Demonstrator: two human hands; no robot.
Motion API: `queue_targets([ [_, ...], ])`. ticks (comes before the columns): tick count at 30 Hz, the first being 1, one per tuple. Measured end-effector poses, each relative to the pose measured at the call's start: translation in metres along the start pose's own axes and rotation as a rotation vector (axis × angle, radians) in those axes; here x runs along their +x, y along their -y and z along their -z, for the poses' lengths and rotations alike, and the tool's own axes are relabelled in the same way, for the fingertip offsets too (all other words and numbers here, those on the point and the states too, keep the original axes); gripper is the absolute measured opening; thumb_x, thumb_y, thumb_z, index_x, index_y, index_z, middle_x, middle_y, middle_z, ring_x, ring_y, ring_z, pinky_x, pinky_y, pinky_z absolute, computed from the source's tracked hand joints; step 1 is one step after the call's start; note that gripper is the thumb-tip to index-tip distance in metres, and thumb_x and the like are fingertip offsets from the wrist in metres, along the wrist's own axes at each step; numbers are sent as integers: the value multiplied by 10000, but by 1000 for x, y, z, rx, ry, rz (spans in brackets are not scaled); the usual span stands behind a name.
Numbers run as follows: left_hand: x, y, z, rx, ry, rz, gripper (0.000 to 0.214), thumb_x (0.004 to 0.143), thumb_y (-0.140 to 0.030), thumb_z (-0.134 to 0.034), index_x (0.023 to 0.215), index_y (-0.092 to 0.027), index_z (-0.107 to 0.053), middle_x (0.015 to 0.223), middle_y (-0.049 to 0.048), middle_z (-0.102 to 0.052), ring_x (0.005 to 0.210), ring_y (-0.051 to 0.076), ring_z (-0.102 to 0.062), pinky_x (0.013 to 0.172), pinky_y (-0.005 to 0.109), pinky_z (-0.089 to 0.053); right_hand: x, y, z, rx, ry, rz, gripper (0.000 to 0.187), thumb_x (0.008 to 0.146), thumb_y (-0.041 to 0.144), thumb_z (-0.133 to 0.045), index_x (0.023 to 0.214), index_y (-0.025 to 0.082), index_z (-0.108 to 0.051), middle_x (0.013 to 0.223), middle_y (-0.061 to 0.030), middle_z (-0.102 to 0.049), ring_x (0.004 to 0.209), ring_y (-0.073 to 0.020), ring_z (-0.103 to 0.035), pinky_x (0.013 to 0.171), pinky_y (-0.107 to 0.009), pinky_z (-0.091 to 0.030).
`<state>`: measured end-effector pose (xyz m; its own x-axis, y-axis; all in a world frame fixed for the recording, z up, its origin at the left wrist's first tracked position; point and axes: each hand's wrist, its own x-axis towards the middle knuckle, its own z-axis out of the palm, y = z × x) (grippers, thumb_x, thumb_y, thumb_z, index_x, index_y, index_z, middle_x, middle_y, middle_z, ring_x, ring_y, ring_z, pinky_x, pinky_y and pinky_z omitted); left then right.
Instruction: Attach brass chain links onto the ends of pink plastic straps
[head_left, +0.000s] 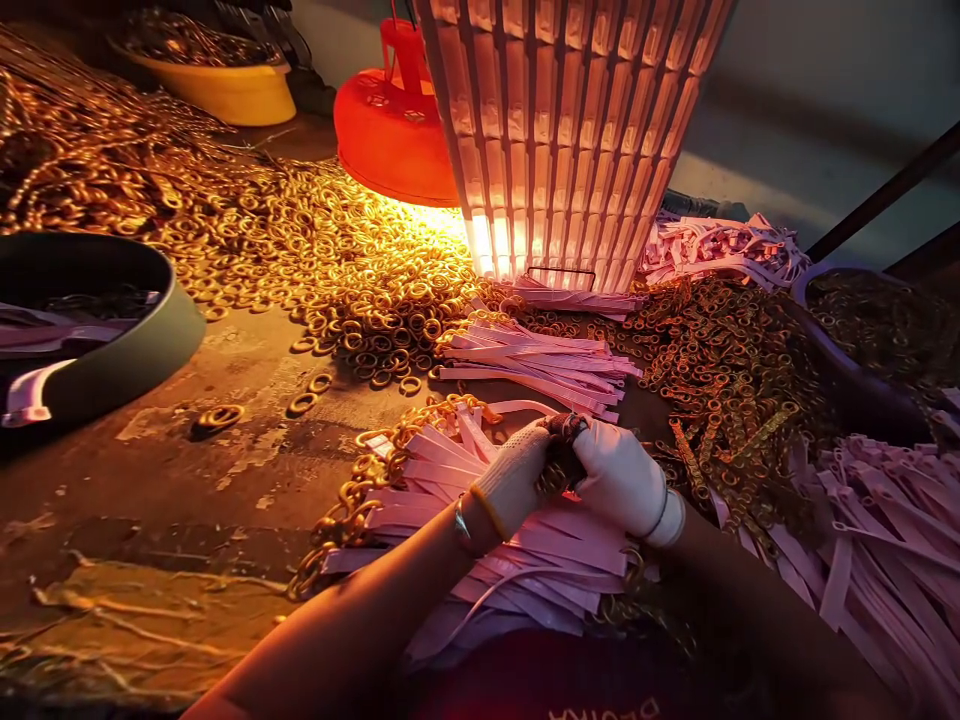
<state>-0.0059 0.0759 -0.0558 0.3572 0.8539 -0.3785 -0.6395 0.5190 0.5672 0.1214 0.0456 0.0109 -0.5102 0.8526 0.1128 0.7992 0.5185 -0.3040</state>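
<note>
My left hand and my right hand, in white work gloves with dark fingertips, meet above a heap of pink straps. Their fingers are closed together on a pink strap, whose visible part curves out to the left from the fingertips. What lies between the fingers is mostly hidden. Brass rings hang at the left ends of the heaped straps, and more brass fittings show at the right ends. A second bundle of pink straps lies just beyond my hands.
Loose brass rings are piled across the table beneath a red lamp. A tall ribbed panel stands behind. Small metal fittings and pink straps lie rightward. A dark round container is at left, a yellow tub behind.
</note>
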Motion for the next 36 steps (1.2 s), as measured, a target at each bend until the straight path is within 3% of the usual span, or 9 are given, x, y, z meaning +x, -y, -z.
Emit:
queue_targets([
  [7, -21, -19, -13, 187, 9, 115, 179, 818, -312, -687, 804, -141, -633, 579, 28, -635, 416, 109, -547, 373, 189, -392, -9, -23, 17, 262, -111, -162, 457, 791, 140, -610, 1245, 186, -596, 959, -62, -708, 837, -200, -644, 774, -280, -518],
  [11, -34, -25, -19, 624, 157, -6, 258, 794, -399, -714, 787, -157, -623, 556, 11, -625, 348, 76, -458, 337, 176, -301, -15, -31, 23, 230, -97, -182, 441, 773, 133, -613, 1212, 176, -616, 953, -66, -707, 844, -208, -638, 778, -281, -509],
  [13, -37, -26, -20, 711, 187, -71, 240, 806, -390, -680, 764, -163, -612, 536, 6, -605, 379, 87, -484, 364, 181, -326, -19, -31, 22, 166, -118, -177, 450, 790, 132, -589, 1238, 170, -604, 1006, -90, -701, 897, -224, -636, 814, -299, -503],
  [16, -36, -24, -19, 673, 200, -116, 206, 801, -355, -653, 740, -167, -594, 549, 6, -591, 451, 105, -536, 419, 189, -375, -26, -31, 16, 43, -125, -165, 425, 806, 137, -561, 1229, 158, -599, 1059, -125, -685, 968, -249, -624, 855, -323, -487],
  [22, -27, -12, -17, 456, 188, -59, 220, 764, -340, -718, 739, -170, -581, 573, -22, -567, 463, 77, -497, 453, 182, -389, -36, -18, -1, -171, -120, -299, 68, 801, 189, -555, 816, 169, -619, 818, -107, -658, 785, -241, -615, 693, -305, -413],
  [26, -22, -1, -14, 425, 121, -117, 235, 756, -347, -751, 780, -174, -594, 589, -35, -568, 476, 74, -505, 457, 175, -393, -35, -8, -6, 29, -85, -372, 106, 886, 243, -537, 819, 178, -590, 773, -72, -672, 696, -188, -598, 605, -267, -345],
  [29, -22, 0, -15, 434, 58, -162, 254, 729, -349, -764, 826, -175, -606, 607, -34, -583, 466, 74, -503, 436, 174, -383, -36, -10, -5, 152, -49, -431, 37, 843, 159, -558, 833, 180, -587, 761, -51, -684, 658, -165, -584, 573, -253, -311],
  [33, -11, -32, -32, 621, 30, -53, 346, 721, -444, -765, 865, -168, -614, 557, -33, -545, 422, 80, -474, 400, 179, -335, -47, -24, -1, 107, -232, -455, 122, 824, 100, -527, 776, 190, -594, 733, -66, -672, 652, -178, -569, 599, -266, -331],
  [36, 22, -71, -54, 1080, 19, -218, 329, 822, -422, -668, 964, -125, -662, 569, -20, -549, 438, 74, -471, 447, 194, -343, -61, -32, -2, 161, -363, -404, 174, 841, 89, -489, 770, 202, -601, 721, -63, -660, 653, -185, -557, 611, -270, -350],
])
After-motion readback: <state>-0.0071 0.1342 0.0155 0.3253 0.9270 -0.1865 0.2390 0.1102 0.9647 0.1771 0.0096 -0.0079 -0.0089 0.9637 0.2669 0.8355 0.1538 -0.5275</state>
